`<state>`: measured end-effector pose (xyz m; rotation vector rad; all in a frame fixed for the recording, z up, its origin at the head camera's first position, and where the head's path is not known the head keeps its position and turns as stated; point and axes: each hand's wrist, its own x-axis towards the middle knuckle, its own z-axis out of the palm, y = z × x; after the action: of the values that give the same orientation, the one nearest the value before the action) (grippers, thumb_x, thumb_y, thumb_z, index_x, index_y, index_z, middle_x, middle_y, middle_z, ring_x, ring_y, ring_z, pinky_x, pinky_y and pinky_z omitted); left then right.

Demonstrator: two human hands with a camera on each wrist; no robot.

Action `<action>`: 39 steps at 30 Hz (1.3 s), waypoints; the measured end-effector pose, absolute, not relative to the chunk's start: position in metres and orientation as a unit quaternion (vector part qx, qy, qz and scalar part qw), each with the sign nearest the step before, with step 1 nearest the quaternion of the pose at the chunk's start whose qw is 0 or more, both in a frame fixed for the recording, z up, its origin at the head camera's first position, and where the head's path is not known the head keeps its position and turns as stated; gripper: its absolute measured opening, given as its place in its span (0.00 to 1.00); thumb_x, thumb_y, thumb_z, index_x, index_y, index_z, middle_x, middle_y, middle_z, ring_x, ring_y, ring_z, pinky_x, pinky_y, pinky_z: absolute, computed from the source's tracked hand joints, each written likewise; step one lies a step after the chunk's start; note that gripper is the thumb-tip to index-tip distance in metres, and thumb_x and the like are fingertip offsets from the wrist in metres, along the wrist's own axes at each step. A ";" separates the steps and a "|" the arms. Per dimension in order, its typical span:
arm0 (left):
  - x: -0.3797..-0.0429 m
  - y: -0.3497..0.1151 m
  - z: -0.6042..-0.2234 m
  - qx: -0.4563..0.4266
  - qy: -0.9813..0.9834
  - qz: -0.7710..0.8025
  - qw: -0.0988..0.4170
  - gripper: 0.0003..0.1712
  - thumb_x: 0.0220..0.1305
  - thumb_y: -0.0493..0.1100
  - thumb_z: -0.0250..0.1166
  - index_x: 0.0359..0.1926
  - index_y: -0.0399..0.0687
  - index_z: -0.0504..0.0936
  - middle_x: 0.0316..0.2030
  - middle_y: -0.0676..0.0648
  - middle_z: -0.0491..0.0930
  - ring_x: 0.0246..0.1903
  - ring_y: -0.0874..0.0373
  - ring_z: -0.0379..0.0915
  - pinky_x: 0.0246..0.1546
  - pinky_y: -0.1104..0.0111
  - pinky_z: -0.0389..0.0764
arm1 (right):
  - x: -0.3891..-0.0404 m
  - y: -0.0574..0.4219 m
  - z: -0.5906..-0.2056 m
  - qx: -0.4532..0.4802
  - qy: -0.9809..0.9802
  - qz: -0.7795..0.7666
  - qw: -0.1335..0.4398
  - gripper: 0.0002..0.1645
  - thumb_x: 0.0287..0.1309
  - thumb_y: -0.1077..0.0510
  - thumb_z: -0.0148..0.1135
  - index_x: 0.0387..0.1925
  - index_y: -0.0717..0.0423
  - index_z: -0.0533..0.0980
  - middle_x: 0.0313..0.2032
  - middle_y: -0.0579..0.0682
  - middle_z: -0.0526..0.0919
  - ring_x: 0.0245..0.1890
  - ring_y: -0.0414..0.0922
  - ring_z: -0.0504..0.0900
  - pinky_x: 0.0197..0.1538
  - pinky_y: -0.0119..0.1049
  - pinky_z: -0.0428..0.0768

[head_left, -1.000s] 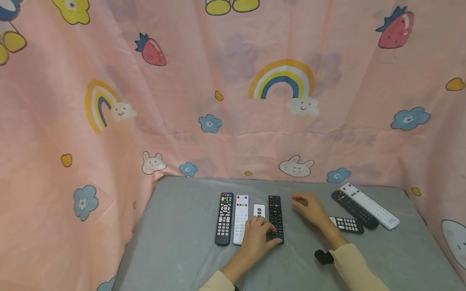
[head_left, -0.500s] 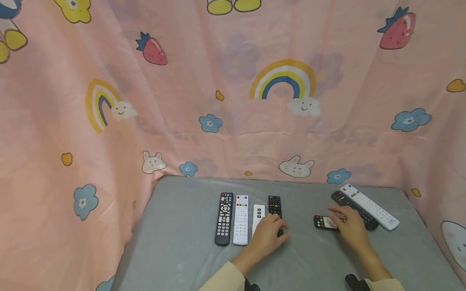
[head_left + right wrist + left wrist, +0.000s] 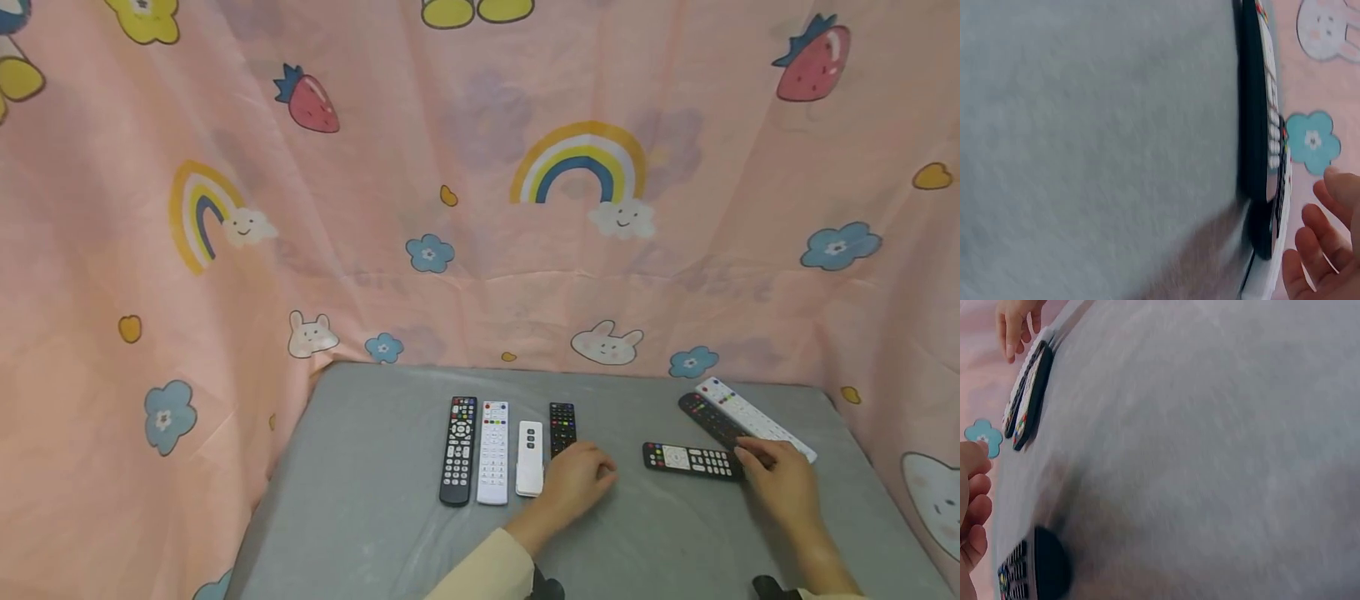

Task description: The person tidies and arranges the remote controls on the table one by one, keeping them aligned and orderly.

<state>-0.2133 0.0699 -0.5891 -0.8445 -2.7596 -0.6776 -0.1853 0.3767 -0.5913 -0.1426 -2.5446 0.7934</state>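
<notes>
My left hand, fingers loosely bent and holding nothing, hovers over the lower half of a black remote control. That remote's end shows below the hand in the left wrist view. On the right, my right hand is over the lower ends of a rounded black remote and a long white remote, both lying slanted. Its loosely bent fingers grip nothing in the right wrist view. Just left of the fingertips lies a black remote with a pale panel, set crosswise.
Left of my left hand, a small white remote, a longer white remote and a black remote stand upright in a row. All lie on a grey-covered table. A pink patterned curtain hangs behind it.
My right hand has moved right, from beside the row, across the crosswise remote to the slanted pair. My left hand has slid right, off the small white remote and over the black one.
</notes>
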 end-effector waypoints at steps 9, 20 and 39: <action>-0.212 0.102 -0.591 -0.218 -0.937 -0.262 0.071 0.03 0.60 0.52 0.70 0.33 0.63 0.88 0.26 0.64 0.78 0.25 0.77 0.64 0.25 0.86 0.60 | -0.189 0.401 -0.593 -0.056 -0.954 0.251 0.157 0.11 0.60 0.61 0.65 0.40 0.66 0.83 0.31 0.60 0.83 0.26 0.24 0.67 0.29 0.32 0.67; -0.210 0.133 -0.602 -0.137 -0.929 -0.344 0.014 0.03 0.57 0.46 0.71 0.30 0.55 0.87 0.27 0.60 0.82 0.26 0.74 0.68 0.28 0.82 0.68 | -0.194 0.401 -0.592 -0.067 -0.962 0.238 0.116 0.12 0.60 0.59 0.65 0.34 0.68 0.84 0.29 0.63 0.83 0.29 0.54 0.79 0.31 0.44 0.71; -0.206 0.145 -0.606 -0.016 -0.820 -0.560 -0.118 0.13 0.59 0.35 0.69 0.46 0.39 0.85 0.17 0.58 0.73 0.10 0.68 0.72 0.11 0.79 0.68 | -0.191 0.392 -0.586 -0.108 -0.960 0.252 0.058 0.18 0.65 0.54 0.60 0.39 0.69 0.84 0.40 0.70 0.86 0.45 0.71 0.80 0.45 0.60 0.75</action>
<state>-0.2060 0.1450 -0.6060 -0.0532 -2.7890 -1.9045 -0.1908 0.3919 -0.5862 -0.3260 -2.9094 0.7652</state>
